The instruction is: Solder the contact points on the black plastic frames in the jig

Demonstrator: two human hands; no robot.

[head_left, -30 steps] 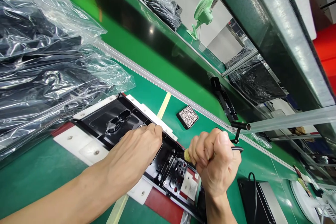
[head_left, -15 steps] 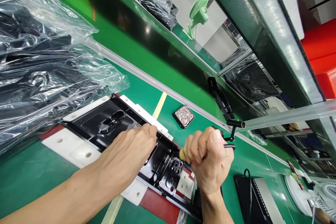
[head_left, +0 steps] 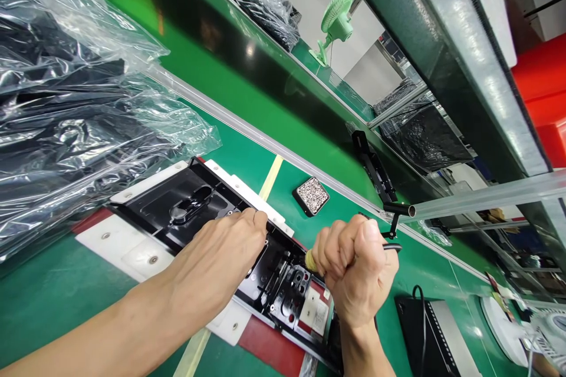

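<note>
A long black plastic housing (head_left: 177,203) lies in a white fixture (head_left: 115,242) with red parts, slanting across the green bench. My left hand (head_left: 236,241) presses down over the middle of the housing, its fingers bent and bunched together; whatever is under the fingertips is hidden. To the right, my right hand (head_left: 360,271) is wrapped round an electric screwdriver (head_left: 311,260). Only its yellow front end and a black loop behind the fist show. That yellow end points at the housing's upper edge, where its tip is hard to make out.
Clear plastic bags with black parts (head_left: 79,112) fill the left side. A small black box with a speckled top (head_left: 312,195) sits beyond the fixture. A black bracket (head_left: 374,165) lies farther back. At right are a black-and-silver device (head_left: 431,336) with a cable and a metal rail (head_left: 486,200).
The whole view has shifted slightly to the right. My right hand has moved a touch right relative to the housing; my left hand keeps its place on it.
</note>
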